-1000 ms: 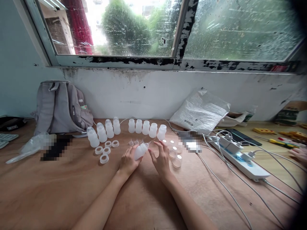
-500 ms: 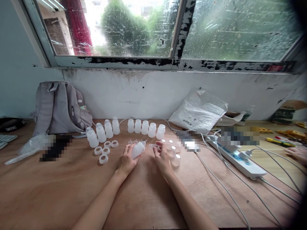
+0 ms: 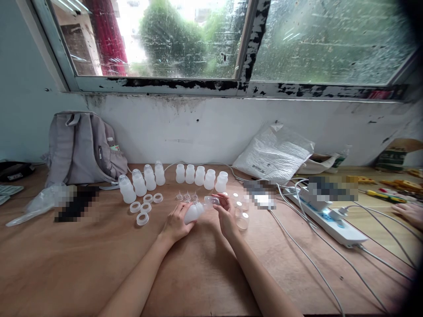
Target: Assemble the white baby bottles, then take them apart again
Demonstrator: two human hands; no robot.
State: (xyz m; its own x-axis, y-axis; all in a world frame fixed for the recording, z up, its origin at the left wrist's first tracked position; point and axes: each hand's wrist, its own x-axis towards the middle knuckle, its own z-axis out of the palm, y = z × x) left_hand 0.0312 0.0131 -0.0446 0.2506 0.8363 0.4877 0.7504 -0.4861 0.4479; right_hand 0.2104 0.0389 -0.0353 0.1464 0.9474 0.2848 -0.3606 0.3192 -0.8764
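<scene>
My left hand (image 3: 176, 223) is wrapped round a frosted white feeding bottle (image 3: 193, 213), tilted so its top points right. Pinched in the fingers of my right hand (image 3: 226, 216) is a clear cap (image 3: 210, 201), lying sideways close to the bottle's top. Whether the cap touches the bottle I cannot tell. Just beyond my left hand sit several clear teats (image 3: 187, 196). To the right of my right hand, more clear caps (image 3: 242, 223) stand on the table. White collar rings (image 3: 142, 219) lie left of my left hand.
Open bottles (image 3: 199, 176) stand in a row at the back, and capped bottles (image 3: 139, 183) at the back left. A grey backpack (image 3: 81, 149) leans on the wall. A power strip (image 3: 343, 233) with loose cables lies right. Another person's hand (image 3: 410, 213) shows at the far right.
The clear cap in my right hand has come to the bottle's top and turned more into view. The bottle has tipped further to the right, and the teats behind it show more.
</scene>
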